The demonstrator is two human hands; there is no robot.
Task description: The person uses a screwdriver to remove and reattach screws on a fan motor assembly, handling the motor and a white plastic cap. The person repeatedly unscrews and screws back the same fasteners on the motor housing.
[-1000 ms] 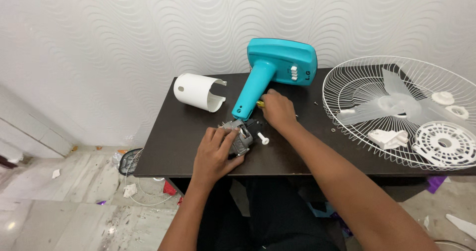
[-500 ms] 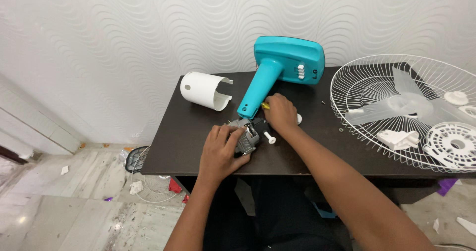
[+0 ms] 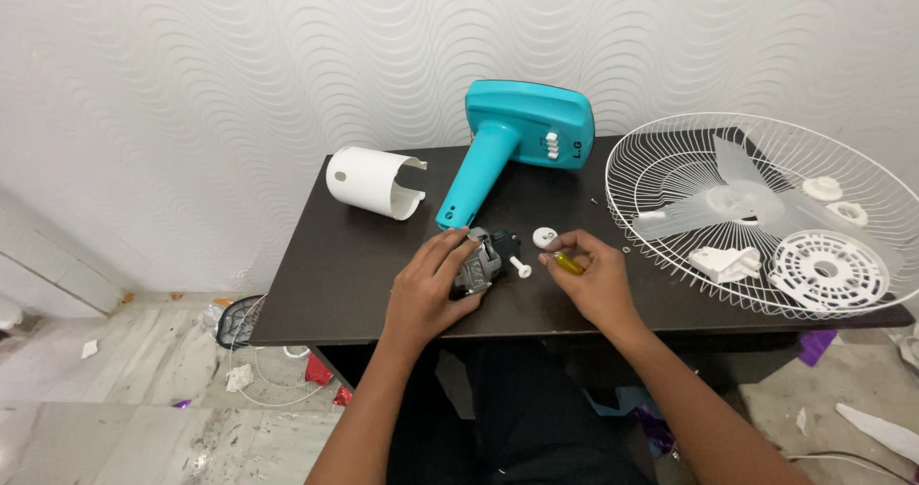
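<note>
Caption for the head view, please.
Left hand grips a grey fan motor on a dark table; right hand holds a yellow-handled tool.

Dark lettering on teal fan base (image 3: 536, 121), no packages or screens

White cylinder cover (image 3: 373, 180), wire grille (image 3: 766, 207)

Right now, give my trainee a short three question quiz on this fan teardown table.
1. True or false: the left hand rests on the motor.
2. Which lies inside the grille? A blade; B cover; C base.
3. What does the right hand hold?

Key
1. True.
2. A: the blade lies in it; the cover and base sit on the table.
3. A small yellow-handled tool.
</note>
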